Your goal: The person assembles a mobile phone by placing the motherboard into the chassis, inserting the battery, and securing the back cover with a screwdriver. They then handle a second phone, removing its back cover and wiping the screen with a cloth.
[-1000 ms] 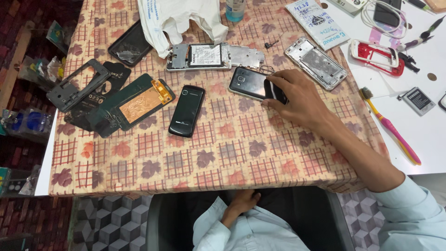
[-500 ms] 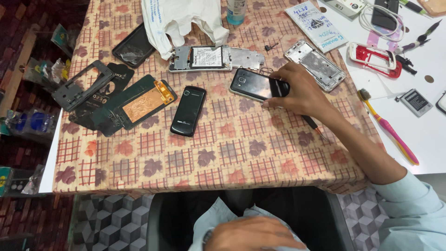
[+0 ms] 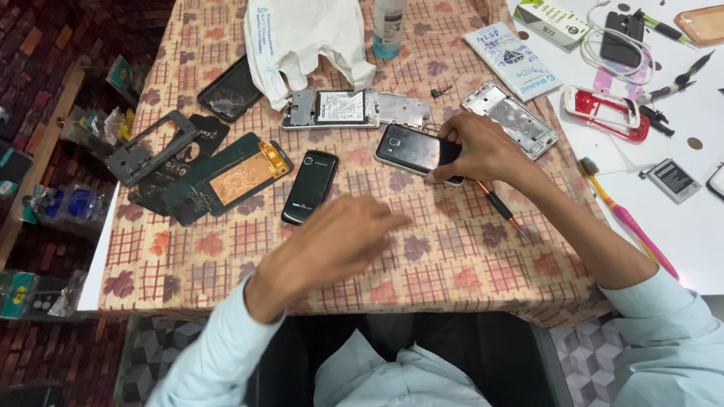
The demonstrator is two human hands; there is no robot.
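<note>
**Bench shot: black smartphone under the right hand, lots of spare parts around**

The black smartphone (image 3: 411,148) lies flat on the checked tablecloth (image 3: 452,264), and I'll place everything else off that phone. The right hand (image 3: 479,147) sits on its right end, fingers curled over the edge and pressing it down. It looks like a pinch on the end, not a full grasp. The left hand (image 3: 332,245) hovers below and left of the phone, fingers loose and spread, holding nothing (it's a bit blurred).

Handling guess: it's a light, rigid slab with a glossy back, so probably slippery, and the glass side won't like a drop. I'd hold it by the long edges, not the faces.

Counted:
- two closed-up phones: that one, plus a smaller black bar phone (image 3: 310,187) just to its left
- two stripped metal phone frames: an opened one with a white label (image 3: 354,108) right above it, and a silver one (image 3: 510,120) up and to the right
- one red-handled screwdriver (image 3: 498,207) just below and right, tucked under the right wrist
- one pink toothbrush (image 3: 626,218) well off to the right
- one loose battery (image 3: 672,179) far right
- one white plastic bag (image 3: 302,38) up and to the left
</note>
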